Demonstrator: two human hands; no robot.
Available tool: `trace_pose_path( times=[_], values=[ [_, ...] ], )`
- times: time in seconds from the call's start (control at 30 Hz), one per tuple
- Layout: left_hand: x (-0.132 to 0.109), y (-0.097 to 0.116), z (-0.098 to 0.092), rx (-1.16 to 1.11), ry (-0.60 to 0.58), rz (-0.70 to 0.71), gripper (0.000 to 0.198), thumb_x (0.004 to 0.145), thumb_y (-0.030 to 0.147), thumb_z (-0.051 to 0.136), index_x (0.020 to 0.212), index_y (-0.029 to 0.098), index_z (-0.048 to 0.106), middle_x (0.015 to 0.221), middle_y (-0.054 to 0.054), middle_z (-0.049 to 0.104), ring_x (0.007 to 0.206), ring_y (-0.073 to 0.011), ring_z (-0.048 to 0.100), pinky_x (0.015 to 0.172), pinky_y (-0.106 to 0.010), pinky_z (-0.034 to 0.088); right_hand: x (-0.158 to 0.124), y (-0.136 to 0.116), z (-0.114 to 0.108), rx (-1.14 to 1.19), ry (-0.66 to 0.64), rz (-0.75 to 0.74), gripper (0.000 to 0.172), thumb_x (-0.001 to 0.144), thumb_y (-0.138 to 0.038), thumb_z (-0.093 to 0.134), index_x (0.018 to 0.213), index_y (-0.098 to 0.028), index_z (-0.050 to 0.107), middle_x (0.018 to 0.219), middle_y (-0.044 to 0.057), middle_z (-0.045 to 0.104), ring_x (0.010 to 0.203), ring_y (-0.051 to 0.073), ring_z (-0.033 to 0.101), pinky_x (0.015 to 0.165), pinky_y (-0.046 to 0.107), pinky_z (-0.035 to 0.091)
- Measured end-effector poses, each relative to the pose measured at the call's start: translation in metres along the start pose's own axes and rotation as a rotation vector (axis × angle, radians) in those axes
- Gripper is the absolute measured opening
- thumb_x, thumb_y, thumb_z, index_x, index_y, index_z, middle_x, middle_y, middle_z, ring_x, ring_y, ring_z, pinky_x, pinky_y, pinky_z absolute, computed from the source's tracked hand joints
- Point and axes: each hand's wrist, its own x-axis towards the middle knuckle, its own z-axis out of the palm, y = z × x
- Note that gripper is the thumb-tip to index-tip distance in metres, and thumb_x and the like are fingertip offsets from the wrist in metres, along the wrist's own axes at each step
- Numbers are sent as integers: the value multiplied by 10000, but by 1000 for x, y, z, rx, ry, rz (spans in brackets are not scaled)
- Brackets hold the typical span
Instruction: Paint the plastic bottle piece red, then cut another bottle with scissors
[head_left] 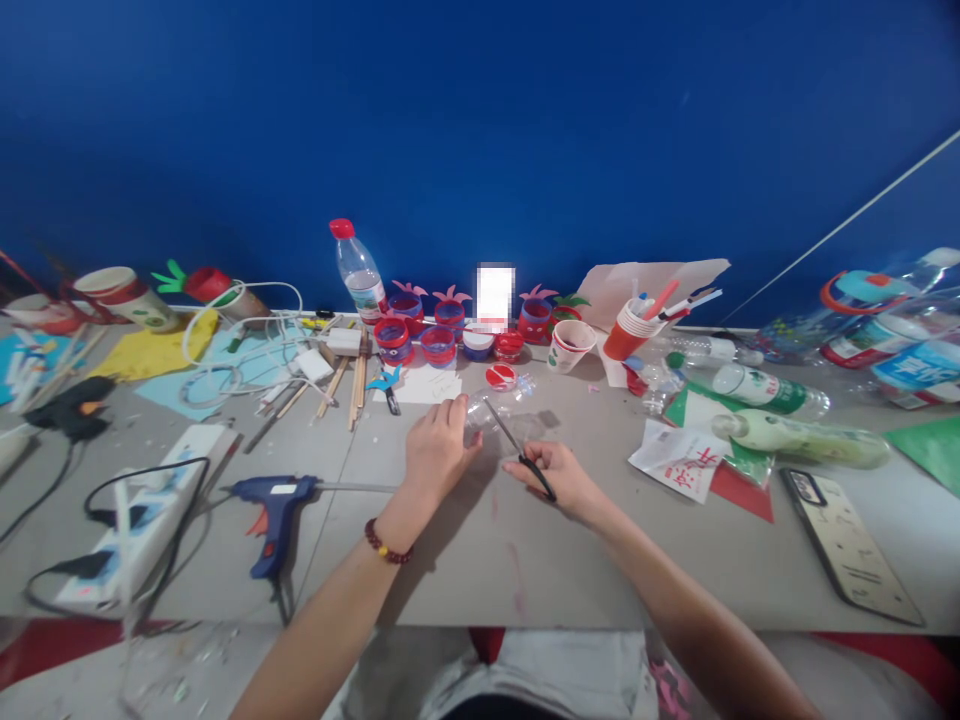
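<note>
My left hand (437, 447) is closed on a piece of clear plastic (484, 408), its fingers along the near-left edge. It looks like part of a cut bottle, but its outline is hard to make out. In my right hand (561, 477) is a pair of scissors (507, 426), gripped by its black handles. The blades point up and left, against or just over the plastic; whether they touch it I cannot tell. Just beyond lies a round red lid (501, 377). Small red and blue cups (438, 347) with paper leaves stand behind it.
At left lie a blue glue gun (276, 515), a white power strip (154, 520) with trailing cords, and wooden sticks (358, 385). A red-capped bottle (358, 270) stands near the blue wall. Toward the right are a cup of pens (628, 333), plastic bottles (776, 388) and a phone (851, 545).
</note>
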Motion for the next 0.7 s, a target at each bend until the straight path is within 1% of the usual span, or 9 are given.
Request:
trace_pose_path(
  times=[0.13,0.4,0.57,0.7],
  values=[
    [-1,0,1,22,12,3,447,877,370,605,1245,116,583,1009,-118,710,899,-269,671,714,-348,499,-1,-1,1,-5,15,7,557,654,-584,790,600,-227,365,410,-100,355,407,54,273,423,225,167],
    [-2,1,3,14,22,-18,439,858,351,618,1237,134,584,999,-117,708,906,-272,670,700,-350,499,1,3,2,-1,23,1,586,639,-606,790,598,-231,342,422,-100,322,422,55,252,438,236,142],
    [-1,1,2,13,26,-28,436,839,328,627,1233,144,590,1001,-116,709,908,-269,671,709,-346,503,0,-1,1,6,23,21,608,614,-618,795,593,-235,323,425,-102,288,434,56,230,444,240,130],
    [-1,1,2,-4,22,-29,448,839,322,620,1244,135,579,999,-121,703,916,-278,669,709,-358,508,-1,-3,1,-32,38,16,613,606,-640,786,587,-235,327,436,-95,279,453,62,228,448,245,138]
  ],
)
